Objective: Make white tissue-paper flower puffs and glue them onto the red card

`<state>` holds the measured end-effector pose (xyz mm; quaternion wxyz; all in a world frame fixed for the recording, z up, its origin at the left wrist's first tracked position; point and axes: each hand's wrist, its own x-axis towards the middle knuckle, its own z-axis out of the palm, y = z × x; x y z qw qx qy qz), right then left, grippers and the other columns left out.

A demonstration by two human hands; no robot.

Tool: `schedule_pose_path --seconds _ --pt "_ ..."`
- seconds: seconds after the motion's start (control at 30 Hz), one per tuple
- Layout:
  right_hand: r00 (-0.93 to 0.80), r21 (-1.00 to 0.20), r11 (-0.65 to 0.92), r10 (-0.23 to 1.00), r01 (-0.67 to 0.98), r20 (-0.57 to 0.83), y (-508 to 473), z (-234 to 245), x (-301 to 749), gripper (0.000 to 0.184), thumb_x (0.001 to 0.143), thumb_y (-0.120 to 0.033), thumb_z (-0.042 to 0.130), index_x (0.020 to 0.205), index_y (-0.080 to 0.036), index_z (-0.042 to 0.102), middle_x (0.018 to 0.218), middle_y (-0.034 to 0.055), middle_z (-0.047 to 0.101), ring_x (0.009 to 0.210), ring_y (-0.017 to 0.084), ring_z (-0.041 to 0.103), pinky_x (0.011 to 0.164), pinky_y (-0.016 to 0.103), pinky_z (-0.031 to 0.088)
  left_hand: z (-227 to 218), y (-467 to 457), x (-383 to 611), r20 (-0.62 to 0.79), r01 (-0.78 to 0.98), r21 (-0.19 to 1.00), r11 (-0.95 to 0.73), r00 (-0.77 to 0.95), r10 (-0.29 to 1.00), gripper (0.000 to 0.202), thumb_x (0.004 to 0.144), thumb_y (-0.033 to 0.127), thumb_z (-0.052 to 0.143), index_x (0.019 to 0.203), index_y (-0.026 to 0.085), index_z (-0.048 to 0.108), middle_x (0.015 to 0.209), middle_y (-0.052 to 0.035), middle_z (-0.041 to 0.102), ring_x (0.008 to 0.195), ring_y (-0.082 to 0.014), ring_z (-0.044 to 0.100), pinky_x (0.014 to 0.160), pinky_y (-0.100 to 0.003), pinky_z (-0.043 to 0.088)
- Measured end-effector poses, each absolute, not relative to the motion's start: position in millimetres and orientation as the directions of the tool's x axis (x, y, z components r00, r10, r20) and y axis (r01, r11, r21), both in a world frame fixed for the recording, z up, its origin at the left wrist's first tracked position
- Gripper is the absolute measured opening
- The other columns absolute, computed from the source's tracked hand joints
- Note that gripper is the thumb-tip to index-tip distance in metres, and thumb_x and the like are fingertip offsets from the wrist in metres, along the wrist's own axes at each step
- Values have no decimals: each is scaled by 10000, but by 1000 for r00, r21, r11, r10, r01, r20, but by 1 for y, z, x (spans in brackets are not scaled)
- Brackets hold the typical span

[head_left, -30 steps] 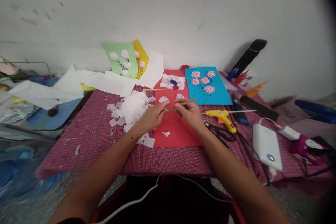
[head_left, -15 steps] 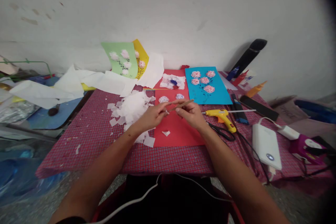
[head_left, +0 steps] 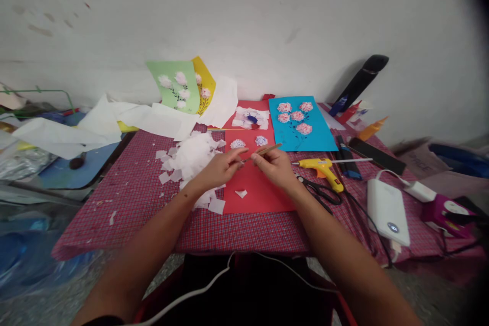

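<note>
Right hand (head_left: 275, 169) pinches a thin wooden stick (head_left: 264, 151) between thumb and fingers, tip angled toward the half-curled left hand (head_left: 219, 169), whose hold I cannot tell, both kept above a red paper sheet (head_left: 260, 198), torn white tissue (head_left: 193, 155) just left of them.

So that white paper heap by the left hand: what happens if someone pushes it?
The heap of thin white paper squares probably weighs very little and feels floppy. A push would likely scatter it, since it looks loosely piled with stray squares around its edge. Single pieces would probably crumple.
</note>
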<state>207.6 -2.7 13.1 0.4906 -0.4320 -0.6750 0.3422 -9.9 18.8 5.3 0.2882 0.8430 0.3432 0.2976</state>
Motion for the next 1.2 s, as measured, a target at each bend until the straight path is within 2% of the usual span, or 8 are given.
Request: schedule_pose_path --seconds 0.2,0.33,0.5,0.7,0.93,1.07,1.2 --pt "-96 -884 397 918 248 385 -5 6 200 185 928 -342 592 866 -186 668 729 23 656 631 142 578 576 273 433 4 16 -8 306 433 677 -595 569 763 500 954 175 513 1451 233 516 1035 -56 771 909 -193 716 857 -358 545" --pt "-108 -926 344 938 153 330 -5 8 199 212 920 -394 622 866 -194 667 743 21 661 596 131 567 561 273 447 4 16 -7 318 452 653 -608 564 762 480 967 202 506 1446 233 518 1079 -65 766 899 -196 715 843 -356 545" --pt "-147 -950 308 944 59 297 -6 11 202 258 876 -436 695 971 -197 680 771 23 685 618 140 605 569 278 482 5 16 -7 309 459 643 -613 577 756 441 1002 232 467 1441 222 511 1120 -76 757 946 -204 717 861 -359 543" --pt "-151 -940 335 935 70 322 -3 10 202 212 902 -397 677 923 -187 667 779 27 707 593 124 599 567 275 486 3 17 -7 294 450 659 -603 583 757 476 998 205 458 1471 241 486 1122 -72 757 978 -204 721 876 -367 547" --pt "-44 -958 285 958 34 284 3 5 203 267 881 -453 690 936 -200 625 729 -3 687 523 113 562 506 263 471 -5 22 -7 277 390 763 -516 524 805 549 922 141 519 1465 216 493 1279 -141 711 1053 -219 731 940 -411 579" --pt "-44 -957 287 958 39 285 3 6 202 269 878 -458 692 935 -205 622 726 -5 692 511 109 563 503 263 470 -7 23 -8 249 365 804 -470 512 822 556 906 142 542 1456 217 503 1261 -146 717 1048 -230 741 947 -439 588" --pt "-45 -954 298 954 33 297 2 8 202 250 878 -441 690 931 -207 620 718 -9 688 503 109 560 497 266 466 -6 22 -8 243 362 808 -465 514 823 539 910 148 542 1443 225 513 1179 -116 744 1057 -232 740 955 -446 585"
